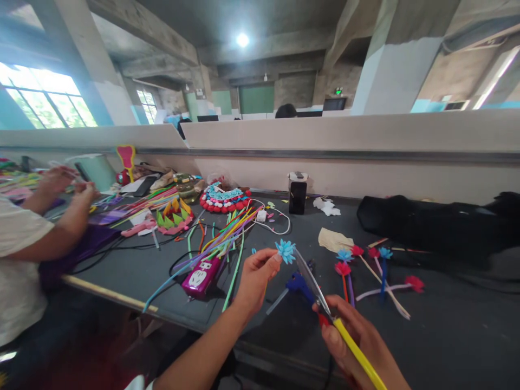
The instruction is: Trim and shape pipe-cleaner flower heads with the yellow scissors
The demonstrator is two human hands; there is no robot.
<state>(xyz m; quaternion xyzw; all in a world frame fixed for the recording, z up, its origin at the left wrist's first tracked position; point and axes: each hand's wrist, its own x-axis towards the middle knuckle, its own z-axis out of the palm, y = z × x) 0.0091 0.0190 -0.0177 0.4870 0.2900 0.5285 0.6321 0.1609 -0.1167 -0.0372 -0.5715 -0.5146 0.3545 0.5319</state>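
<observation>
My left hand [259, 273] pinches a light blue flower [285, 251] just below its petals. In my right hand [351, 336] are scissors [311, 281] with a yellow handle, their blades pointing up and left toward the flower. The blade tips are close to the petals; whether they touch I cannot tell. Below the blades lies a blue glue gun [300, 284] with a clear glue stick, partly hidden by the scissors. To the right, several finished flowers in red and blue on coloured stems lie on the table, among them a red flower [415, 284].
Colourful pipe cleaners [219, 238] lie across a purple box [201, 279]. Behind stand a phone [298, 196] and a pile of red, white and blue pompoms [225, 199]. Black cloth [426, 225] lies at the right. At left, a co-worker's hands [75, 184] are busy.
</observation>
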